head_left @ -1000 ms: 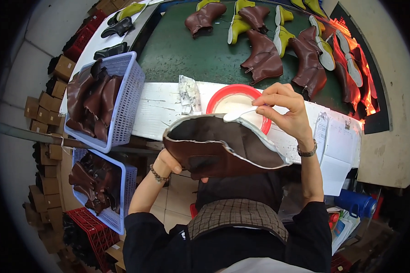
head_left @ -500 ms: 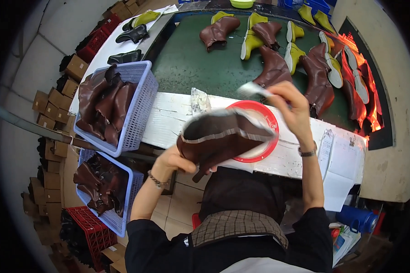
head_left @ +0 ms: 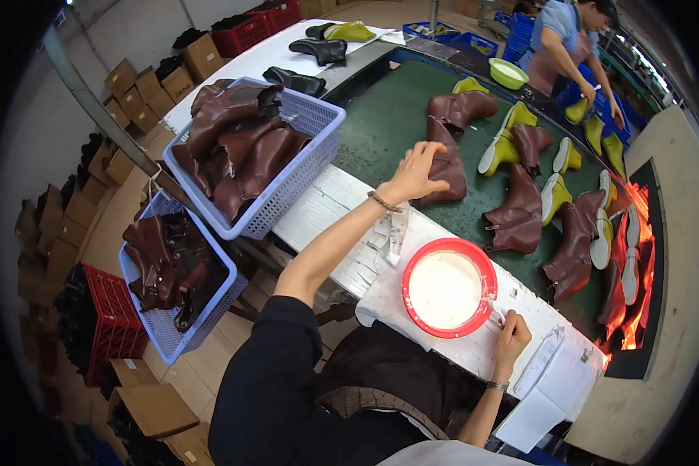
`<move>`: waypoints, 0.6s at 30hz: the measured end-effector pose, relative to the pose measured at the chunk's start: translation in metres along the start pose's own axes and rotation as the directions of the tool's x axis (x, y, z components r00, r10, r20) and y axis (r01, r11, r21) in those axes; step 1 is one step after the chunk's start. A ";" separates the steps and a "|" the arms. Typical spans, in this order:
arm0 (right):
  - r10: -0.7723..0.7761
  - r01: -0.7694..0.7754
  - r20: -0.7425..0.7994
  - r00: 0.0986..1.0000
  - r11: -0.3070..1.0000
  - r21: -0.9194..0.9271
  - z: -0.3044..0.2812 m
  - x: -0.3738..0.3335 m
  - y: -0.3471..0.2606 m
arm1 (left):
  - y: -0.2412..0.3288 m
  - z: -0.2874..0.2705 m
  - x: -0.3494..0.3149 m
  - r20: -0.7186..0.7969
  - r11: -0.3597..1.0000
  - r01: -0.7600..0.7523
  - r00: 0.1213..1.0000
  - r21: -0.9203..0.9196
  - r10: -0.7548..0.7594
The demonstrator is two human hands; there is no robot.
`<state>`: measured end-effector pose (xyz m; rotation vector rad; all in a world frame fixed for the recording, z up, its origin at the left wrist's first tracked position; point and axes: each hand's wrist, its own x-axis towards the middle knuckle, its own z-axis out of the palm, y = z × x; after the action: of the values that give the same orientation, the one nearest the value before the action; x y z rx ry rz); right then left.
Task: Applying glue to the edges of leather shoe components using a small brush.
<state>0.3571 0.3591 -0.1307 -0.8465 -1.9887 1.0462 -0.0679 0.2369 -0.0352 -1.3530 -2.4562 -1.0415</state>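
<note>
My left hand (head_left: pixel 415 177) reaches out over the green conveyor belt (head_left: pixel 373 128) with its fingers spread. Beneath and beside the fingers lies a brown boot upper (head_left: pixel 449 177); whether they touch it I cannot tell. My right hand (head_left: pixel 512 335) is closed around a small white brush (head_left: pixel 498 307), held by the right rim of a red bowl (head_left: pixel 408 293). White liquid (head_left: pixel 446 289) fills much of the bowl, which stands on a white worktop (head_left: pixel 330 210). Further brown boot uppers (head_left: pixel 516 213) rest on the belt among yellow-green shoe forms with pale soles (head_left: pixel 505 144).
Two blue baskets (head_left: pixel 260 221) of brown boot uppers stand at the left. Paper sheets (head_left: pixel 540 404) hang over the worktop's right end. Orange-glowing heat (head_left: pixel 637 311) marks the belt's right end. Across the belt, a co-worker (head_left: pixel 555 46) handles yellow-green forms near a green bowl (head_left: pixel 509 74).
The brown boot upper has left my left hand, which now stretches over the belt. My right hand has lowered the brush to the bowl's rim. The whole view has shifted and tilted.
</note>
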 end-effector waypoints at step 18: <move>-0.265 0.224 -0.315 0.911 0.961 -0.162 -0.004 0.001 -0.044 | -0.137 -0.321 -0.138 -0.690 0.903 0.331 0.722 0.275 -0.054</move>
<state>0.3508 0.3416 -0.0905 -0.7568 -1.8219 0.5956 -0.1569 -0.1096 0.0761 -0.4622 -2.0918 -0.8206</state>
